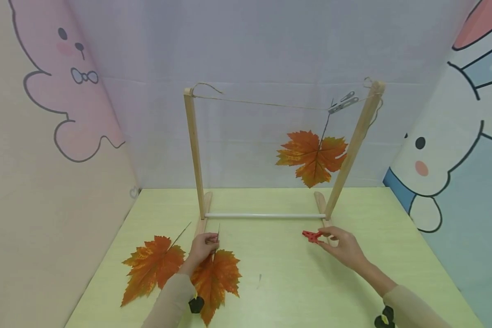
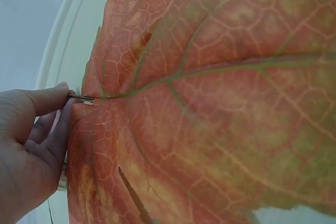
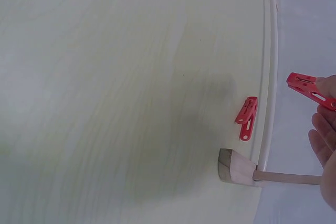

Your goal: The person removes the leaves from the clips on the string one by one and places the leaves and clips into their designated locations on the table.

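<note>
Stem of an orange leaf is pinched in my left grip; my right grip holds a red clothespin.

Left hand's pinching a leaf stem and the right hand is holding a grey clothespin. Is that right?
Not the colour: the clothespin in the right hand is red, as the head view shows. The left hand does pinch a leaf stem.
</note>
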{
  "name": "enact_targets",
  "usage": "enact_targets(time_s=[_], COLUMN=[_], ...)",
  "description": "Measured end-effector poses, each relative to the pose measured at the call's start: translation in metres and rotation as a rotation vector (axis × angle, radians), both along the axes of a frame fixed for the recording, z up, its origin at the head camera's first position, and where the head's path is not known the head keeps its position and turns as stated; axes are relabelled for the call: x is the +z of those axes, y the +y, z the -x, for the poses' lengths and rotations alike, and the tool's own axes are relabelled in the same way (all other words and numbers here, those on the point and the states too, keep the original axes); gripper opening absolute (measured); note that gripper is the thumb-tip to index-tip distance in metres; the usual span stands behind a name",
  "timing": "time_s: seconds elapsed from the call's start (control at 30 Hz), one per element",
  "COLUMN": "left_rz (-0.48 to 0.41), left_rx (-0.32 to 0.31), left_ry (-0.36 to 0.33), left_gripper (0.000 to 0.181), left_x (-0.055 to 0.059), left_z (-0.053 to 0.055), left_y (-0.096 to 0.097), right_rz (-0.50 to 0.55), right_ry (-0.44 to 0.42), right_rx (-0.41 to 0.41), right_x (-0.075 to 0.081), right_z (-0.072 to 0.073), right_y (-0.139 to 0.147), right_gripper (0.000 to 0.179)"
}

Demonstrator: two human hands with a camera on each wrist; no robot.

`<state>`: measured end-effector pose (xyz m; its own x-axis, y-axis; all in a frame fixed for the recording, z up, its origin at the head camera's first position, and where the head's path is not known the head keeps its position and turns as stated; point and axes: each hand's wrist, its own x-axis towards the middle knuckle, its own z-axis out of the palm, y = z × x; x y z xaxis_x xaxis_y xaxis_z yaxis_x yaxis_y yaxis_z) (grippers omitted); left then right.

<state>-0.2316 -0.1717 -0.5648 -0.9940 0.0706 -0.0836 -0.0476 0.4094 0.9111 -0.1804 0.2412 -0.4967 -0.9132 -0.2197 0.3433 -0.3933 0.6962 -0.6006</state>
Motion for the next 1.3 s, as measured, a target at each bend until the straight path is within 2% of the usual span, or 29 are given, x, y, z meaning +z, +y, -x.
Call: enact_targets(time_s=[0.2, 0.5, 0.67, 0.8, 0.97, 1.13, 1.3], left_rz=[0.02, 0.127, 0.16, 0.196, 0.222, 0.226, 0.234], left_rx=[0.006, 0.046, 0.067, 0.074, 0.068, 0.066, 0.072], left_ry=[0.014, 0.122, 0.146, 0.173, 0.207, 0.216, 0.217], left_gripper=[0.026, 0.024, 0.025, 0.026, 0.026, 0.026, 0.026], left_x=[-0.001, -0.005, -0.005, -0.006, -0.006, -0.005, -0.006], left_z=[0.0, 0.0, -0.001, -0.002, -0.002, -0.003, -0.003], left_y=[0.0, 0.004, 0.006, 0.007, 0.007, 0.007, 0.007], right_rz=[0.011, 0.05, 0.061, 0.092, 0.132, 0.157, 0.165], right_ry=[0.039, 0.063, 0.103, 0.08, 0.059, 0.055, -0.001], right_rx=[-0.003, -0.043, -0.084, -0.105, -0.14, -0.169, -0.226], right_x=[-0.011, -0.028, -0.045, -0.055, -0.061, -0.064, -0.071], right_z=[-0.003, -0.01, -0.013, -0.016, -0.019, -0.019, -0.018], right_y=[0.001, 0.0, 0.001, 0.0, -0.004, -0.006, -0.006], right_gripper=[0.031, 0.03, 0.032, 0.031, 0.031, 0.031, 0.03])
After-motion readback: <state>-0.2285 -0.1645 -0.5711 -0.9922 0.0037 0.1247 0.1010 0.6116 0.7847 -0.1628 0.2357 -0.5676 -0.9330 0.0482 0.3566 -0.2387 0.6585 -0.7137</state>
